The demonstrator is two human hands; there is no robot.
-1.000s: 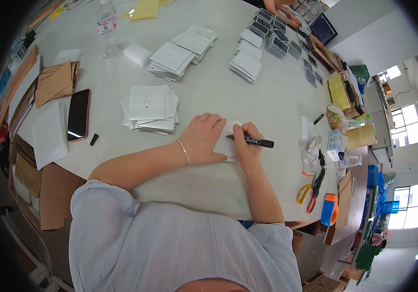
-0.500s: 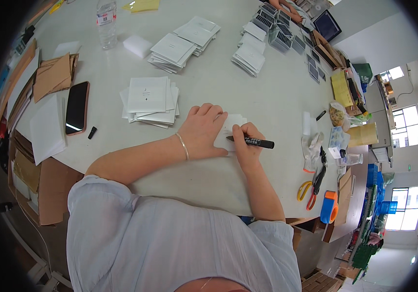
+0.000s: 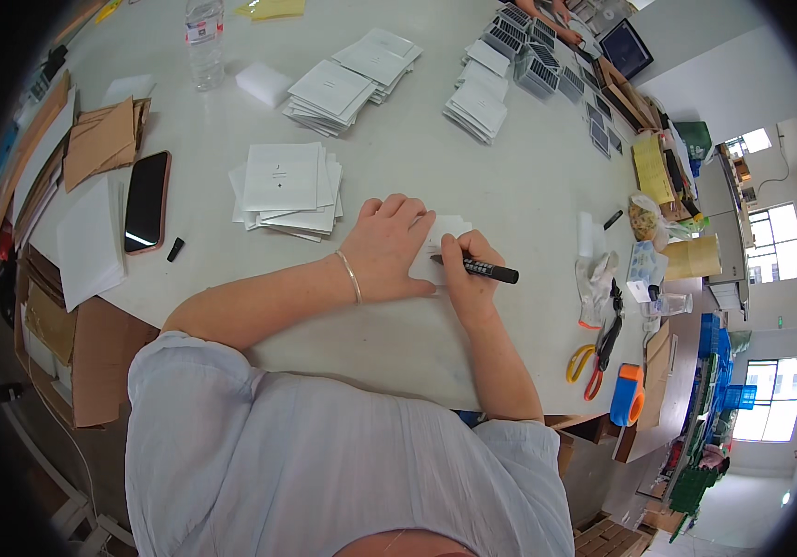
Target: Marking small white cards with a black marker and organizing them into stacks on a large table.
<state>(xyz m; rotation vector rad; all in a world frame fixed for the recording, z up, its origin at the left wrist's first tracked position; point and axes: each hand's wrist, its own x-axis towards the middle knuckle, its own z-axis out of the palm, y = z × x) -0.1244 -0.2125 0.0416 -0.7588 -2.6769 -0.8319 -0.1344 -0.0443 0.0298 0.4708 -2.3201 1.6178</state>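
In the head view, the left hand [image 3: 387,251] lies spread over white paper [image 3: 454,224] between the hands; beside it, the right hand [image 3: 471,269] pinches a black marker [image 3: 498,272]. Steady left-hand pressure should prevent slipping; light strokes should limit smudging.

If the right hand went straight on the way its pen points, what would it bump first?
Probably the left hand, just past the tip of the black marker, though the tip's height is hard to tell.
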